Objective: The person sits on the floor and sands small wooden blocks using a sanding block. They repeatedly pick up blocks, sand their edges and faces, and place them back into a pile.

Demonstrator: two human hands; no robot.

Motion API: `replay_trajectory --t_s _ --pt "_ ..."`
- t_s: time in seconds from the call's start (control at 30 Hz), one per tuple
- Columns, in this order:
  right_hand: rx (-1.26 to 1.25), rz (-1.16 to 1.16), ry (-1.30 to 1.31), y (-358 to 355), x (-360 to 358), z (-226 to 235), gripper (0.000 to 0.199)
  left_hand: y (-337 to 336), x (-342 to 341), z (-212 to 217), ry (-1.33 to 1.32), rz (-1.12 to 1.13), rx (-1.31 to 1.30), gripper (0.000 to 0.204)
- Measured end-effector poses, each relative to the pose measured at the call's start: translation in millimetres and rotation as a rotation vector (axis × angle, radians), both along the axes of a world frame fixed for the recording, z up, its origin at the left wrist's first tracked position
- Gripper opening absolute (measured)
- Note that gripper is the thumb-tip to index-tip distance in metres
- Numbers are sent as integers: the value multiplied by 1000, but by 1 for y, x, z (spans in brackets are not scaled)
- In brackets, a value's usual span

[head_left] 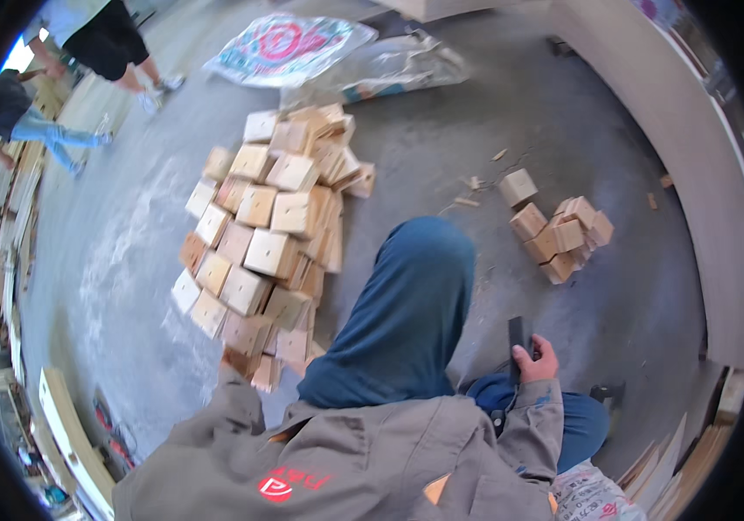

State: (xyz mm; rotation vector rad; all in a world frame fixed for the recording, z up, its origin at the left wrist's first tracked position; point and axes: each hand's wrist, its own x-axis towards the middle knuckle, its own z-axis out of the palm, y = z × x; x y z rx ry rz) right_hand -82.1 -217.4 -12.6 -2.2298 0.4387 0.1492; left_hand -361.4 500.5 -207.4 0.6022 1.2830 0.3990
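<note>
Light seems to come from the glaring left; edges bend strongly.

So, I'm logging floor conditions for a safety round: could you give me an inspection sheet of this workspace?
Surface: grey floor, with a whitish patch left of the large wooden-block pile.
Work pieces: the large wooden-block pile; a smaller wooden-block pile at right.
Clutter: wood scraps near the smaller wooden-block pile; two plastic sacks beyond the large one.
Hands: right hand holds a dark bar-shaped object; left hand, mostly hidden, is at the large pile's near end, grip unclear.
Cables: none clearly seen; red-and-black item at left too blurred to identify.
Surroundings: two people at upper left; long pale panel on the right.
</note>
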Motion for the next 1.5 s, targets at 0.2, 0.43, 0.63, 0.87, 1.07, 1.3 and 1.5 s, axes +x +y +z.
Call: replay_trajectory --t_s 0.2,0.43,0.63,0.87,1.07,1.3,1.5 --pt "-75 18 -33 23 16 27 65 8 10 25 47 -9 67 59" --pt "-159 39 -103 18 13 49 65 31 15 52 220 -20 210 58" --pt "-103 48 -80 15 7 67 65 83 4 105 469 -3 454 57" --pt "-44 88 -146 14 7 74 63 128 52 174 585 -106 603 59" --pt "-64 90 -131 6 2 86 65 41 213 235 225 -292 1071 49" --pt "9 84 -88 1 -3 79 64 -139 424 319 -355 -881 1359 42" --pt "8 78 -110 0 -4 68 62 -359 537 347 -731 -1365 1203 38"
